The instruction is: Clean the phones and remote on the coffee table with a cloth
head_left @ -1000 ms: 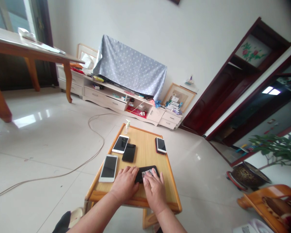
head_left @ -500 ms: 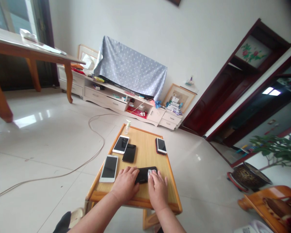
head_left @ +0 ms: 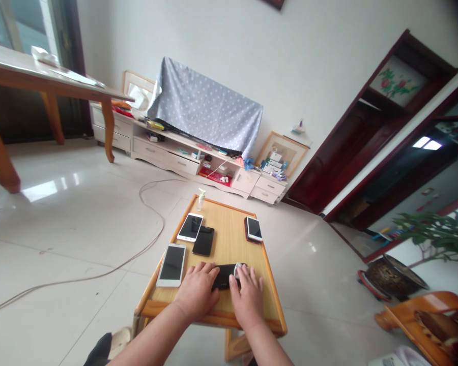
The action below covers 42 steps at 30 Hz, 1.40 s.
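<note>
A black phone (head_left: 224, 275) lies near the front of a small wooden table (head_left: 229, 239). My left hand (head_left: 196, 291) rests on its left end, fingers curled over it. My right hand (head_left: 247, 297) lies flat over the phone's right end and presses a small white cloth (head_left: 237, 268) onto it. A white phone (head_left: 171, 264) lies left of my left hand. Further back are another white phone (head_left: 190, 226), a black phone (head_left: 203, 240) beside it, and a red-edged phone (head_left: 254, 229) at the right.
A small pump bottle (head_left: 200, 199) stands at the table's far left corner. A cable (head_left: 145, 239) runs over the tiled floor at left. A low cabinet (head_left: 183, 157) with a dotted cloth lines the wall. A potted plant (head_left: 400, 269) and a wooden chair (head_left: 427, 315) stand at right.
My right hand with the cloth has slid along the black phone from its middle to its right end. The left hand has stayed on the phone's left end.
</note>
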Motion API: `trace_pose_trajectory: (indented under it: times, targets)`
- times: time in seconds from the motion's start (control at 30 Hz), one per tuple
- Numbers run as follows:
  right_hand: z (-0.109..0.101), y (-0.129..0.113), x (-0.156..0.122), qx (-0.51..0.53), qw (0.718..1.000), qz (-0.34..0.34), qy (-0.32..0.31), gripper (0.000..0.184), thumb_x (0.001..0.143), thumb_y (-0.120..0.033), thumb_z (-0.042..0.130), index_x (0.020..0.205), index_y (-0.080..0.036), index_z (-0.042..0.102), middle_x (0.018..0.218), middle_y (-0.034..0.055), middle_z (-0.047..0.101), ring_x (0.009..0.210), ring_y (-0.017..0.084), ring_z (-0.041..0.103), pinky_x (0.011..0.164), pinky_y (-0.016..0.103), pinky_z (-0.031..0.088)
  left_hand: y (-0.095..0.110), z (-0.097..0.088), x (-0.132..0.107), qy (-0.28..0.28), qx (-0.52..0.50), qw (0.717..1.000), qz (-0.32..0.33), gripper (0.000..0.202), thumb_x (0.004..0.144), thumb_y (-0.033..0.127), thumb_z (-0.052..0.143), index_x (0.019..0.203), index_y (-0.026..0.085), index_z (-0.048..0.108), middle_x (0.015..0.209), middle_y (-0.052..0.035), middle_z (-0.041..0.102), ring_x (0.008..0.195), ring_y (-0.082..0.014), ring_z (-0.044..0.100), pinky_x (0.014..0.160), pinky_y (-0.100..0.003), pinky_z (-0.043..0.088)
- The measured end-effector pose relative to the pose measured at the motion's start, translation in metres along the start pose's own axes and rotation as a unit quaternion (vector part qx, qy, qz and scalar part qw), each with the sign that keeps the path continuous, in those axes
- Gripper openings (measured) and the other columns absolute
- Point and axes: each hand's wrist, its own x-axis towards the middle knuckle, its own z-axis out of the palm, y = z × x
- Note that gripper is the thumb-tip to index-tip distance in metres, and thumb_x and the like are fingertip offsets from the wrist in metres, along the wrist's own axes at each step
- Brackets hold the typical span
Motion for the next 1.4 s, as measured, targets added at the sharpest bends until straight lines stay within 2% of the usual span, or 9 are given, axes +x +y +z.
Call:
trace_pose_trajectory:
  times: [0.13,0.2,0.3,0.5,0.67,0.87,1.03,1.17,1.4]
  targets:
    - [-0.005,-0.002,-0.001,0.04,0.997,-0.063,-0.024,0.036,0.105,-0.041,0.044,0.123,-0.027,0.072,0.136,0.0088,0.066,0.14,0.033,0.048,0.116,0.062,0.031,0.002,-0.003,0.0,-0.005,0.003,1.0,-0.006,0.054,0.076,0.027,0.058,0.13,0.025,0.061,0.139,-0.0082,0.06,0.128,-0.031,0.05,0.107,-0.045,0.038]
    - [-0.005,-0.001,-0.003,0.052,0.998,-0.044,-0.005,0.038,0.106,-0.037,0.04,0.119,-0.024,0.074,0.131,0.0098,0.069,0.137,0.031,0.052,0.117,0.06,0.03,0.004,-0.004,0.0,-0.011,0.004,1.0,-0.01,0.053,0.076,0.027,0.058,0.13,0.026,0.061,0.14,-0.0084,0.06,0.128,-0.0315,0.05,0.107,-0.046,0.037]
    - [-0.001,0.002,-0.003,0.046,0.999,0.01,0.012,0.042,0.107,-0.04,0.037,0.126,-0.024,0.071,0.135,0.0118,0.066,0.137,0.035,0.051,0.115,0.064,0.03,0.004,-0.004,0.0,-0.013,0.003,1.0,-0.012,0.053,0.077,0.026,0.057,0.129,0.026,0.062,0.139,-0.0084,0.061,0.127,-0.0318,0.05,0.107,-0.046,0.037]
    - [-0.003,-0.003,-0.001,0.022,0.998,-0.052,-0.03,0.04,0.104,-0.045,0.044,0.135,-0.031,0.065,0.142,0.0077,0.061,0.145,0.036,0.041,0.117,0.068,0.022,0.0,0.0,0.0,0.0,-0.002,1.0,-0.004,0.052,0.076,0.028,0.058,0.128,0.026,0.062,0.139,-0.0078,0.06,0.127,-0.0318,0.05,0.106,-0.045,0.038]
    - [-0.007,-0.002,-0.004,0.018,0.999,-0.029,0.019,0.039,0.106,-0.039,0.041,0.131,-0.026,0.067,0.145,0.0109,0.058,0.143,0.034,0.045,0.117,0.065,0.025,0.002,0.0,0.0,0.002,-0.004,1.0,-0.004,0.055,0.074,0.025,0.058,0.129,0.026,0.061,0.139,-0.0077,0.06,0.126,-0.0313,0.05,0.106,-0.045,0.037]
    - [-0.01,-0.002,-0.006,0.053,0.996,-0.075,-0.002,0.036,0.106,-0.03,0.038,0.115,-0.024,0.073,0.123,0.0078,0.074,0.136,0.028,0.054,0.122,0.059,0.018,0.002,-0.002,0.0,0.0,-0.007,1.0,-0.002,0.053,0.075,0.026,0.059,0.128,0.026,0.061,0.138,-0.0086,0.06,0.126,-0.0313,0.05,0.106,-0.045,0.038]
    - [-0.009,-0.002,-0.006,0.049,0.999,-0.021,-0.002,0.039,0.107,-0.031,0.035,0.114,-0.025,0.074,0.124,0.0072,0.073,0.135,0.028,0.055,0.122,0.062,0.013,0.002,-0.003,-0.001,0.004,-0.008,1.0,0.002,0.05,0.08,0.035,0.061,0.129,0.026,0.061,0.137,-0.0081,0.061,0.124,-0.0313,0.051,0.105,-0.046,0.038]
    - [-0.006,-0.004,-0.001,0.006,0.999,0.025,-0.024,0.04,0.106,-0.041,0.039,0.133,-0.028,0.066,0.143,0.0082,0.061,0.143,0.034,0.044,0.118,0.067,0.019,0.001,-0.003,0.0,-0.001,-0.003,1.0,0.006,0.048,0.083,0.037,0.06,0.13,0.026,0.06,0.139,-0.0076,0.06,0.125,-0.0312,0.051,0.104,-0.046,0.038]
    - [-0.012,-0.006,-0.004,0.031,0.997,-0.059,-0.043,0.041,0.107,-0.035,0.035,0.119,-0.028,0.074,0.13,0.0046,0.07,0.143,0.028,0.045,0.122,0.059,0.017,-0.001,0.0,0.0,0.003,0.005,1.0,0.008,0.048,0.084,0.036,0.059,0.131,0.026,0.06,0.14,-0.0074,0.059,0.126,-0.0314,0.05,0.104,-0.046,0.039]
